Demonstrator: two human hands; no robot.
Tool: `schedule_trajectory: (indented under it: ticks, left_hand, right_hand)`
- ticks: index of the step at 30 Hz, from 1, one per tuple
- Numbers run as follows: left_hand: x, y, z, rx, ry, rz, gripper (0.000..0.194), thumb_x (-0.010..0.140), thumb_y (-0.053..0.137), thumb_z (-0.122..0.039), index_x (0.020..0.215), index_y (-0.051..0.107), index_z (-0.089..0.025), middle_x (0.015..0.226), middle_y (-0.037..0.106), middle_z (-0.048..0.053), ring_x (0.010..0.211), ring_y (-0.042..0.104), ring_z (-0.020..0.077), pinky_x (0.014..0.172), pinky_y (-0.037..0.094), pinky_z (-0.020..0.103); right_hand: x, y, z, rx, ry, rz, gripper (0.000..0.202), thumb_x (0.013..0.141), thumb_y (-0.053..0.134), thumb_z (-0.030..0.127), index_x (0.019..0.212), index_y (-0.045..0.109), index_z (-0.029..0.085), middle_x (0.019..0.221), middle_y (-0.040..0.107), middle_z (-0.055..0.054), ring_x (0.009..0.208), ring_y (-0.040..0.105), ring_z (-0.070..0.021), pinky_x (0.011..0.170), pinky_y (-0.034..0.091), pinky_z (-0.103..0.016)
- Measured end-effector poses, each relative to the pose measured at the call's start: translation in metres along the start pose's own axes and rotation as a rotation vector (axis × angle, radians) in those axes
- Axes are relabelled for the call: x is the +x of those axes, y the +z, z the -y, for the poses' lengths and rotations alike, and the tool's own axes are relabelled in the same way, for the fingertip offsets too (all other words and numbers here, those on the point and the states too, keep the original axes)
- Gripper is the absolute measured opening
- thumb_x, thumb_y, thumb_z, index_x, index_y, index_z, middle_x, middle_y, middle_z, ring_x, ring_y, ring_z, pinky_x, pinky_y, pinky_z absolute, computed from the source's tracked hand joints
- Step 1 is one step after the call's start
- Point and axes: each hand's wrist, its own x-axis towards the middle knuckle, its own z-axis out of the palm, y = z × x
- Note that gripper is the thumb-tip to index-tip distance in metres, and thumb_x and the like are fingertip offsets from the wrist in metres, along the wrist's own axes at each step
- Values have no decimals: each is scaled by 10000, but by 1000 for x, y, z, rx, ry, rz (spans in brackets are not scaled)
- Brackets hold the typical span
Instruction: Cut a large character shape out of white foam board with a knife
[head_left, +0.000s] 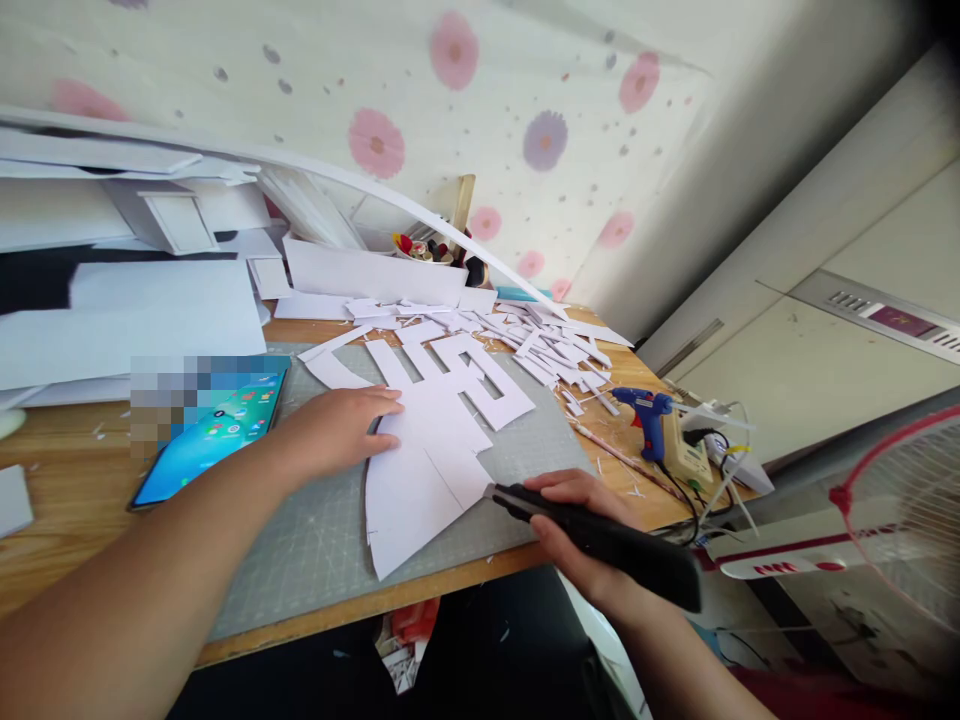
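Note:
A white board piece with rectangular cut-outs along its far side lies on the grey cutting mat. My left hand rests on its left part, fingers spread apart, holding nothing. In my right hand is a black utility knife, gripped between thumb and fingers. The knife's tip meets the right edge of the board, near a thin line that runs across it. A curved white strip lies just beyond my left hand.
A lit tablet lies left of the mat. White scraps are heaped behind it. On the right are a blue glue gun, a power strip and a fan. White boards are stacked at the left back.

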Motion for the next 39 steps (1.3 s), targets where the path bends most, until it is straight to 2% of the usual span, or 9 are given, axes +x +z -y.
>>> schedule_trajectory:
  ticks: [2,4,9,12,14,27,39]
  left_hand:
    - [-1,-2,0,-15,-8,30,604,774,623,-470,1329,605,-232,1537,448,29,1417,405,296,1160,322,387]
    - [-2,-4,-3,-18,-21,57,660,751,665,-487,1355,582,-235,1557,415,28,1439,369,297,1164,311,392]
    - [-3,-6,-8,7,-39,98,700,757,672,-495,1391,543,-227,1578,368,44,1462,331,269,1165,308,392]
    - [-4,-6,-9,4,-40,95,687,763,675,-486,1386,549,-225,1576,373,47,1466,323,250,1172,291,366]
    - [-4,-6,-9,-1,-39,94,679,761,683,-486,1377,558,-228,1574,378,43,1467,321,250,1169,294,356]
    - [-4,-4,-7,-46,-24,79,670,739,728,-498,1334,596,-219,1557,406,68,1458,338,267,1152,320,363]
    - [-6,-7,-10,-67,-41,79,663,727,751,-496,1322,603,-244,1556,407,54,1463,330,248,1155,315,344]
  right_hand:
    - [11,2,3,34,37,-95,202,817,709,181,964,637,298,980,742,-30,898,720,-218,775,590,-366]
    - [25,9,6,53,21,-128,197,811,719,182,953,640,294,982,745,-31,920,718,-220,794,592,-372]
    - [55,50,-1,39,-94,0,219,797,740,212,990,652,266,1025,750,-54,943,728,-216,848,594,-373]
    - [61,73,-12,73,-122,1,202,803,728,229,985,648,261,1020,755,-51,939,734,-211,842,601,-360]
    - [62,81,-17,88,-132,-1,206,805,723,223,991,645,264,1021,755,-48,948,733,-209,846,602,-357]
    - [64,86,-19,78,-144,24,231,808,714,183,1016,658,264,1044,752,-53,941,732,-200,844,608,-344]
    - [65,85,-17,15,-239,40,244,793,707,134,998,657,256,1003,757,-63,913,741,-188,831,607,-310]
